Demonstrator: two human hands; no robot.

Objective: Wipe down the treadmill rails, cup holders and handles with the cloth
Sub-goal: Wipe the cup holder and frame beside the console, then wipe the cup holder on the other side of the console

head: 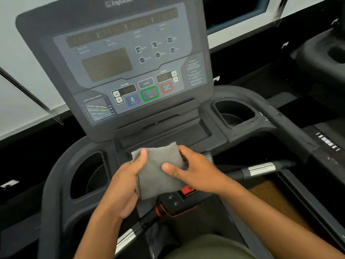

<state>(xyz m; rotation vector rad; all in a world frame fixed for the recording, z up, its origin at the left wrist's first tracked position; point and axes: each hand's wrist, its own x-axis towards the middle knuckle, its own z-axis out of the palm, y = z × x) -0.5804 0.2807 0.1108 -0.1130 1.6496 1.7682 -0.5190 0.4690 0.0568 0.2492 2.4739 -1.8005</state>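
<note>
A folded grey cloth (158, 171) is held above the middle of the treadmill console. My left hand (125, 184) grips its left edge, thumb on top. My right hand (194, 172) holds its right side, thumb pressed on the top face. Below the console panel (119, 58) a dark cup holder (89, 176) sits at the left and another cup holder (233, 111) at the right. A handle with a silver sensor band (261, 168) runs right of my hands, and a second handle (130, 234) angles down at the lower left. The black side rail (298, 139) runs along the right.
A shallow tray (164, 131) lies just under the panel. A red safety key and orange-trimmed clip (186, 190) sit beneath the cloth. A neighbouring machine (324, 58) stands at the far right, with a white wall behind.
</note>
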